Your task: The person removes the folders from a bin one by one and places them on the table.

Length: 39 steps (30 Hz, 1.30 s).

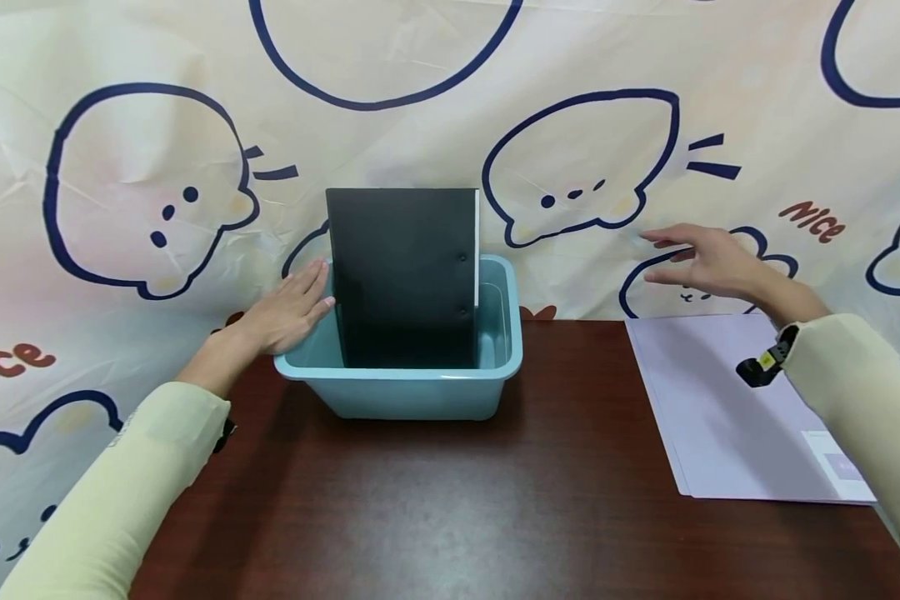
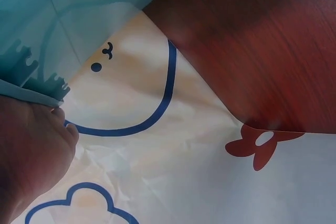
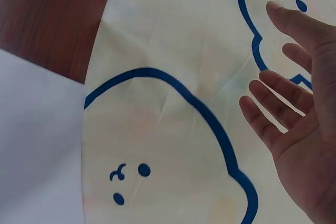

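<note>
A light blue plastic tub (image 1: 412, 396) stands near the table's far edge. Upright inside it is a dark folder (image 1: 405, 275) with a pale edge down its right side and two small round marks. My left hand (image 1: 288, 308) rests on the tub's left rim, fingers straight. The left wrist view shows that hand (image 2: 34, 150) at the rim from below. Over the back right of the table hovers my right hand (image 1: 708, 258), fingers loosely spread and holding nothing. Its spread fingers also show in the right wrist view. Nearest to it lie lilac folders (image 1: 720, 408), stacked flat.
The brown wooden table (image 1: 390, 508) stretches in front of the tub. A cloth (image 1: 390, 150) printed with cartoon outlines hangs behind and to the left. A white label (image 1: 832, 450) sits on the lilac stack's near right corner, partly behind the right sleeve.
</note>
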Each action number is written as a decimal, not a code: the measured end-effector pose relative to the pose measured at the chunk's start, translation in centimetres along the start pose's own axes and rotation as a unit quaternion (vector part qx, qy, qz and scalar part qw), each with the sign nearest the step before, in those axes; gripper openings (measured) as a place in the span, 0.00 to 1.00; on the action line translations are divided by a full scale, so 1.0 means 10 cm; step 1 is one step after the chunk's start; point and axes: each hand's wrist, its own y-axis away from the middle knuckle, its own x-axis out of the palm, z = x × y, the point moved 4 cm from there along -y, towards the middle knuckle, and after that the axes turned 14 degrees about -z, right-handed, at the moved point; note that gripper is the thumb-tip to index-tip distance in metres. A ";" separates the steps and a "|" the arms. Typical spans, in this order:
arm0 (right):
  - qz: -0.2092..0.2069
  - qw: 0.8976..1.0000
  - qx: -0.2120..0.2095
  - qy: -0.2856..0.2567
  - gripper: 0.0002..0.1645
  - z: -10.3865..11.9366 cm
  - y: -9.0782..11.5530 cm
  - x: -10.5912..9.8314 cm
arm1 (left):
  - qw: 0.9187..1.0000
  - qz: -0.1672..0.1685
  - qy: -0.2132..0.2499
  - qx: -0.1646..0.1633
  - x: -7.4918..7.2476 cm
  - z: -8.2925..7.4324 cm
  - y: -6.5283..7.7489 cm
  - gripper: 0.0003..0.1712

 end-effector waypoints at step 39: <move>0.004 0.986 -0.117 -0.120 0.42 1.05 -0.44 0.48 | 0.999 -0.017 0.027 -0.014 0.02 0.02 0.01 0.43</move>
